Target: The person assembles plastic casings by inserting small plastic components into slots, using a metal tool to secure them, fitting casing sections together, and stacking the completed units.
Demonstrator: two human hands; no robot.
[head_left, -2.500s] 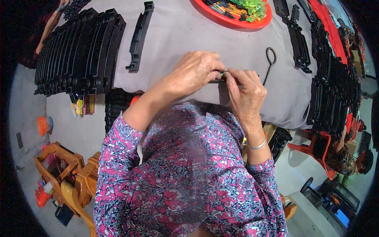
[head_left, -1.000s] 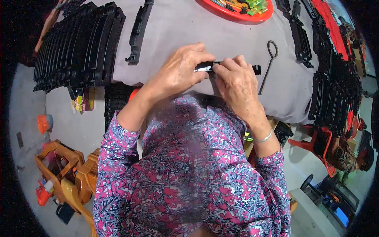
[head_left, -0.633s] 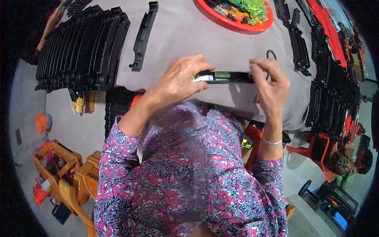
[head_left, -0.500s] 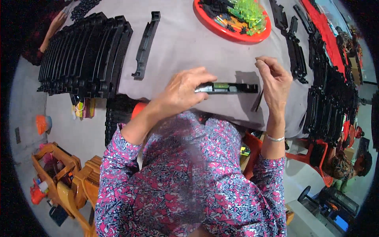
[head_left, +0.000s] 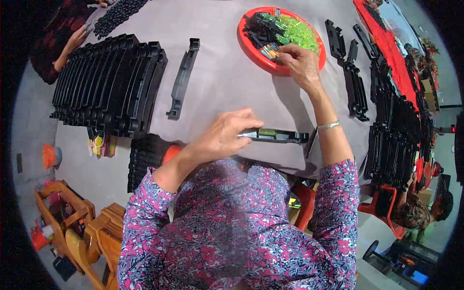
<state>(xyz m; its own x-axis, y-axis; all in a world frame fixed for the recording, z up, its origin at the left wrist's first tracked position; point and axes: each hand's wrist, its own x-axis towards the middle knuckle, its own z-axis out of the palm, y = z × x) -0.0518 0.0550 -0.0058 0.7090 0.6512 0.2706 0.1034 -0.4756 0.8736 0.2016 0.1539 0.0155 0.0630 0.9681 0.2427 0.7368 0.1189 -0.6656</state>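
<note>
Near the table's front edge, my left hand (head_left: pixel 224 133) is closed round the left end of a black spirit level body (head_left: pixel 290 137), which lies lengthwise with a green vial (head_left: pixel 267 132) in its slot. My right hand (head_left: pixel 303 67) reaches over the near rim of a round red tray (head_left: pixel 244 46), fingers pinched at some small orange and white pieces (head_left: pixel 269 51). Whether anything is between the fingertips cannot be seen. The tray also bears black plastic parts (head_left: pixel 258 24) and a heap of clear yellow-green vials (head_left: pixel 298 35). A thin dark strip (head_left: pixel 311 142) lies beside my right forearm.
A long row of black level bodies (head_left: pixel 104 89) stands at the left, with a single body (head_left: pixel 183 79) apart from it. Beyond, another person's hand (head_left: pixel 77 37) rests near a heap of small black pieces (head_left: pixel 118 17). More black bodies (head_left: pixel 355 89) and red cloth (head_left: pixel 396 63) lie at the right.
My right hand has moved from beside the level body's right end, away from me, to the red tray. My left hand still holds the body. The view has shifted slightly.
</note>
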